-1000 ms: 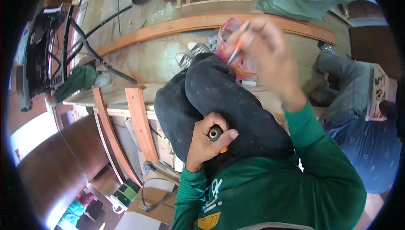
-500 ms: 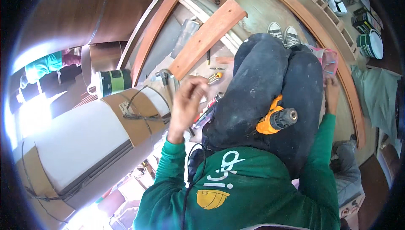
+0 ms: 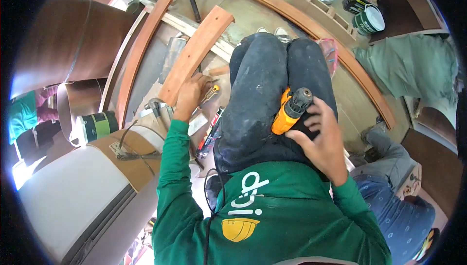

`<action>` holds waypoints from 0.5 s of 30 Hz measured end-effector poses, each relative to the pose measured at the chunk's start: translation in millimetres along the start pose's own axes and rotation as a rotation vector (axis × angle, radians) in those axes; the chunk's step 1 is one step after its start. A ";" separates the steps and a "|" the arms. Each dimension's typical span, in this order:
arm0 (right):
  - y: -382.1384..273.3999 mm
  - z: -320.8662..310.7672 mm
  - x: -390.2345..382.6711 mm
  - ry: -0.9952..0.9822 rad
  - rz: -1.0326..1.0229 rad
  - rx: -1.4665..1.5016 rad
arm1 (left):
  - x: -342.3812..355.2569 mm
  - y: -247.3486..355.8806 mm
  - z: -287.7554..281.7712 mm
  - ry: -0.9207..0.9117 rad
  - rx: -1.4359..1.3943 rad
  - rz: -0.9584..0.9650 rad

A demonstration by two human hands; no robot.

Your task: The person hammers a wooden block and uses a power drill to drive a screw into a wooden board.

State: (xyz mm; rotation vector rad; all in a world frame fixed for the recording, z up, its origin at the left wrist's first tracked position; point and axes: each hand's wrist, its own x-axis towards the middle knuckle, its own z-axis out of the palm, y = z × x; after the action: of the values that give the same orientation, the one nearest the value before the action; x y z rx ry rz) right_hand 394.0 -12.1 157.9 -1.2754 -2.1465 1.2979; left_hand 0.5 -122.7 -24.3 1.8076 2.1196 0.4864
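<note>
A yellow-orange cordless drill [image 3: 287, 112] with a black chuck lies across my lap between my thighs. Beside it is my right hand [image 3: 322, 138], its fingers spread and curved around the drill's right side without a grip. On the left, my left hand [image 3: 190, 94] reaches down at the near end of a reddish wooden plank [image 3: 199, 53]. Its fingers are bent together, and whatever is in them is hidden. A thin dark piece [image 3: 213, 80] lies by the fingertips. Close to the hand is a yellow-handled tool [image 3: 212, 91]. A hammer [image 3: 155, 105] rests below the plank's end.
A red and black tube [image 3: 210, 136] lies beside my left thigh. Left stand a large wrapped white roll [image 3: 82, 187] and a green-banded bucket [image 3: 97, 128]. A long curved wooden strip [image 3: 357, 73] arcs around my right. Another person in blue [image 3: 394, 211] is at lower right.
My right hand has come from the far right, beside my knee, to the drill. My left hand has gone down to the plank's end. The whole view has turned toward the right.
</note>
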 end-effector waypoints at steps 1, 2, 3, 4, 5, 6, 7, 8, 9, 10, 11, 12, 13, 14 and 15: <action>-5.4 10.8 9.1 0.013 0.014 -0.087 | -6.3 -4.5 4.8 0.036 0.062 0.020; -8.4 18.2 16.9 0.022 0.028 -0.163 | -12.1 -7.1 5.1 0.091 0.062 0.035; -8.5 21.0 20.8 0.052 -0.036 -0.209 | -18.4 -8.8 6.0 0.146 0.062 0.046; -5.8 25.4 25.0 0.086 -0.102 -0.256 | -23.7 -12.6 6.5 0.205 0.063 0.061; -4.2 26.6 26.9 0.123 -0.163 -0.306 | -26.9 -7.8 2.0 0.293 0.153 0.115; -5.5 23.6 27.4 0.147 -0.180 -0.286 | -32.5 -2.4 -3.1 0.304 0.022 -0.033; -6.4 17.4 26.7 0.172 -0.188 -0.268 | -32.2 20.2 -17.9 0.308 -0.116 -0.177; -11.6 12.4 25.6 0.196 -0.195 -0.256 | -32.4 48.3 -34.3 0.309 -0.260 -0.321; -18.9 7.6 25.0 0.231 -0.180 -0.175 | -32.8 83.8 -52.5 0.347 -0.427 -0.320; -26.6 3.9 25.9 0.147 -0.164 -0.031 | -31.4 108.8 -61.6 0.339 -0.500 -0.233; -34.0 0.3 27.9 0.061 -0.138 0.108 | -29.1 133.2 -66.1 0.326 -0.577 -0.146; -39.1 -1.4 29.5 -0.024 -0.106 0.244 | -26.6 165.1 -72.8 0.310 -0.607 -0.092; -40.7 7.0 30.6 -0.050 -0.151 0.426 | -21.1 193.4 -74.7 0.291 -0.636 -0.029; -38.0 10.4 33.1 -0.093 -0.168 0.450 | -14.4 211.8 -70.4 0.329 -0.664 0.090; -33.8 12.1 35.8 -0.134 -0.183 0.472 | -7.8 221.9 -63.0 0.338 -0.642 0.149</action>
State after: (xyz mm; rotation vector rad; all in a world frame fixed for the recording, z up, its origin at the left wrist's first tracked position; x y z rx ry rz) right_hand 348.8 4.5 173.7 -0.8038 -1.8267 1.7119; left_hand 169.2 -101.7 131.7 1.5723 1.7157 1.4083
